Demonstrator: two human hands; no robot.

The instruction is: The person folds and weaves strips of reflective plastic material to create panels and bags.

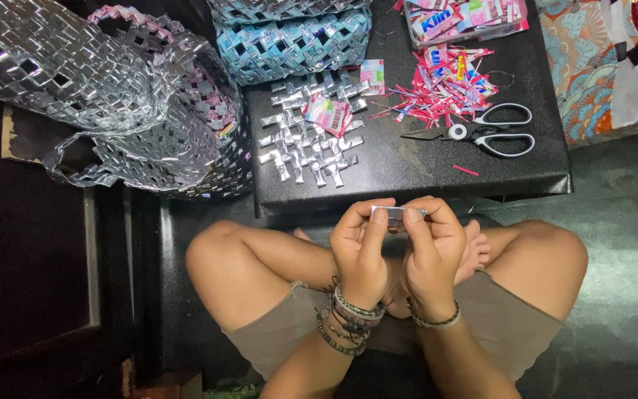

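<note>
- A big woven bag of shiny silver foil strips [75, 81] fills the upper left, its top cut off by the frame; a second woven bag in pale blue foil [289, 41] stands behind the table, also only partly in view
- The low black table [422, 166] sits just beyond the person's crossed legs, bearing a flat woven mat of folded silver foil links [306, 140] with a small pink and green folded wrapper piece [326, 112] lying on it
- Black-handled scissors [481, 131] lie open on the table, touching a loose heap of pink and red wrapper trimmings [444, 85]; a stray sleeve or knee could sweep that heap to the floor
- A clear tray of cut wrappers [467, 16] is cropped at the top edge
- The left hand [359, 247] and right hand [431, 244] are raised together over the lap, both curled closed, fingertips pinching a small folded silver foil strip [396, 214] between them
- That strip is slick and narrow, so uneven pressure could let the fold spring open or the piece slip down between the knees
- Fingers cover most of the strip; its length and number of folds cannot be made out
</note>
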